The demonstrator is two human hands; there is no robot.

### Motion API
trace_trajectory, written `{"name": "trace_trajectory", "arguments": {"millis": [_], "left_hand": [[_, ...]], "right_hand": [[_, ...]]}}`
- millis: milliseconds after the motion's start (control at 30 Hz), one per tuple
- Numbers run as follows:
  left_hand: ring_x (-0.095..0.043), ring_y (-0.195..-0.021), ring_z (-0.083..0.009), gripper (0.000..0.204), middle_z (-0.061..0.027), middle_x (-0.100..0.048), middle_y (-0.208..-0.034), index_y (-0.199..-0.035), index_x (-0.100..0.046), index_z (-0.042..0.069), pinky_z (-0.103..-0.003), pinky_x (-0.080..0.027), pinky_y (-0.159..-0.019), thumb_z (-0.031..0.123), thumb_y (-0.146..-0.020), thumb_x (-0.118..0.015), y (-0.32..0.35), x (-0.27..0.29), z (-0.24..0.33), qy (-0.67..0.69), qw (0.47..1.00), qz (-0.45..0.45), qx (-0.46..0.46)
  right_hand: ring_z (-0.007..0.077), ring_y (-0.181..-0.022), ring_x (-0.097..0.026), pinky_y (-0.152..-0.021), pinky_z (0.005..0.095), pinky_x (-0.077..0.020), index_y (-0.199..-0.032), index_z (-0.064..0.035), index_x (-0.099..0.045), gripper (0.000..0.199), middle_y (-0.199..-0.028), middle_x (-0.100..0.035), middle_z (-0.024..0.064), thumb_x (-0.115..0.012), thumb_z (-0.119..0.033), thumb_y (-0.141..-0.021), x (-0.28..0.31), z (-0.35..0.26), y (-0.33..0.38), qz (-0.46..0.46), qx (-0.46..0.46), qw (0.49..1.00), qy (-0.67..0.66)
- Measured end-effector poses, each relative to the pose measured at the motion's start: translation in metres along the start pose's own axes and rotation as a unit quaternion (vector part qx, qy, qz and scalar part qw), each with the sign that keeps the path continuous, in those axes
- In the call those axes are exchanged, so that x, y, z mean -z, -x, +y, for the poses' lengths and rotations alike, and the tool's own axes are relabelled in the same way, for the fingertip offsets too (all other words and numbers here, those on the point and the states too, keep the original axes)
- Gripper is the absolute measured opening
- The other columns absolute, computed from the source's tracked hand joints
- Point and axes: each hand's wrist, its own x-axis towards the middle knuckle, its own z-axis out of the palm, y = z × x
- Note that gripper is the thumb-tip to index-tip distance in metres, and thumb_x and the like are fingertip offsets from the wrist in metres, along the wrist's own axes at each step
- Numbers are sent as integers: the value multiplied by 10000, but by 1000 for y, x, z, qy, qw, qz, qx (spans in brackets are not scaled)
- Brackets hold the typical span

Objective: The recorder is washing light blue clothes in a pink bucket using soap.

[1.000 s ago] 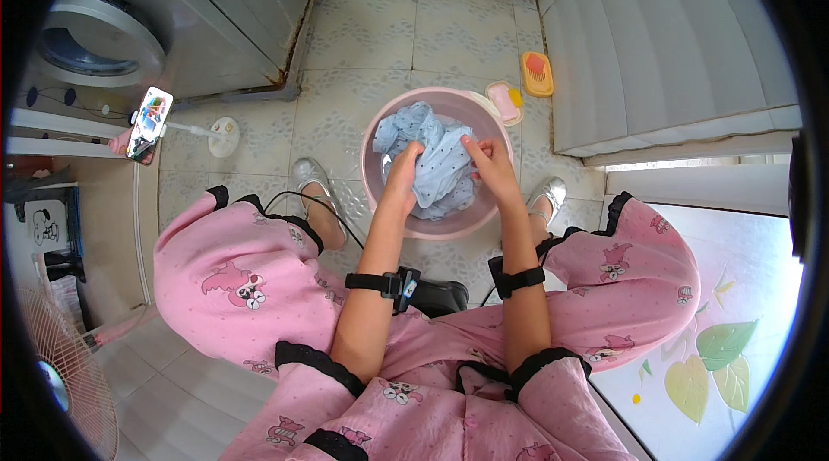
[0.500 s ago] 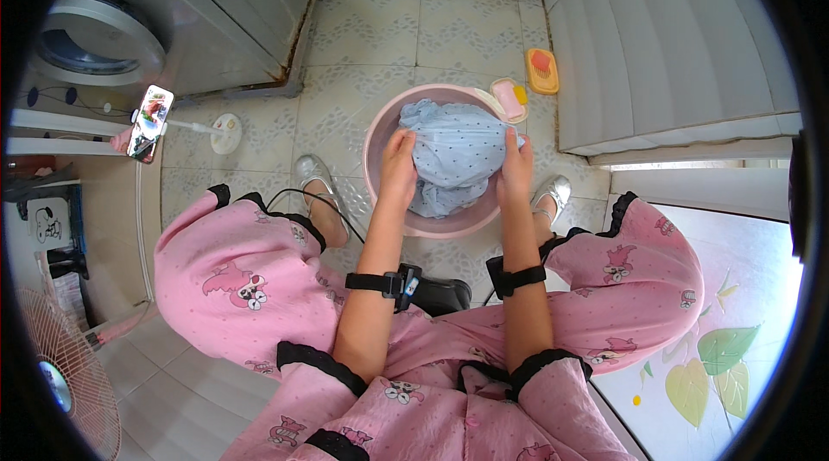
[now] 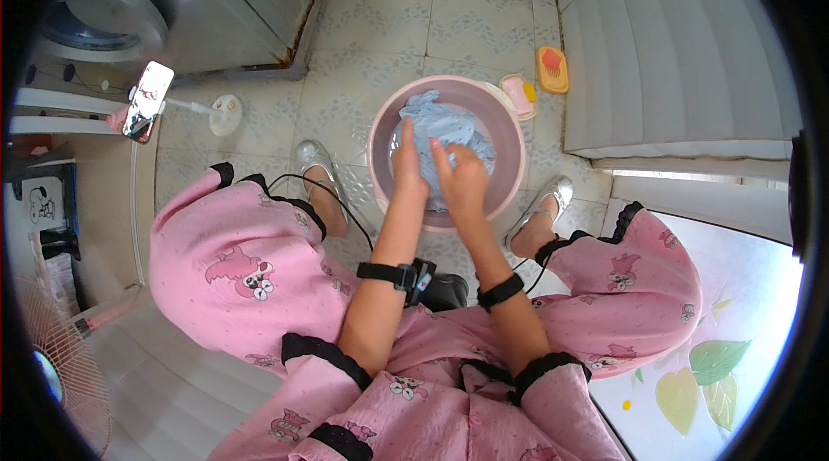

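A smartphone (image 3: 148, 101), its rectangular screen lit with a small colourful picture, stands tilted on a white stand (image 3: 226, 107) at the left, on the tiled floor beside a washing machine (image 3: 104, 21). No packages, labels or signs can be made out elsewhere.

Basin (image 3: 509, 129): pale pink. Cloth (image 3: 445, 129) inside it: light blue, plain. Soap dish (image 3: 519, 96): pink, holding a yellow piece. Scrubbing brush (image 3: 553, 70): orange with a red centre. Floor tiles (image 3: 484, 12): pale grey-green with a small repeating leaf pattern. Dress (image 3: 250, 262): pink, printed with cartoon figures, cuffs trimmed in black. Wrist bands (image 3: 380, 272): black. Shoes (image 3: 313, 159): silver. Phone stand base (image 3: 226, 104): white.
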Motion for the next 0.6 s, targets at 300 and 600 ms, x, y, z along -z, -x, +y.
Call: {"name": "trace_trajectory", "arguments": {"millis": [300,600], "left_hand": [[-557,-910,-208,352,-80,-592,-999,-1037,-574,26,-353,-442,-802,317,-860,-485,2,1,-38,84,992,-38,81],[-581,-859,-195,354,-67,-616,-924,-1005,-592,45,-324,-452,-767,348,-864,-475,-16,41,-44,139,981,-72,113]], "right_hand": [[352,-625,-613,-594,445,-473,-677,-24,-671,440,-656,-615,199,-515,-398,-848,-10,19,-32,-51,-48,968,240],[393,-614,-598,-590,474,-468,-767,-34,-687,481,-647,-597,236,-451,-439,-873,-14,-5,25,-168,71,959,218]]}}
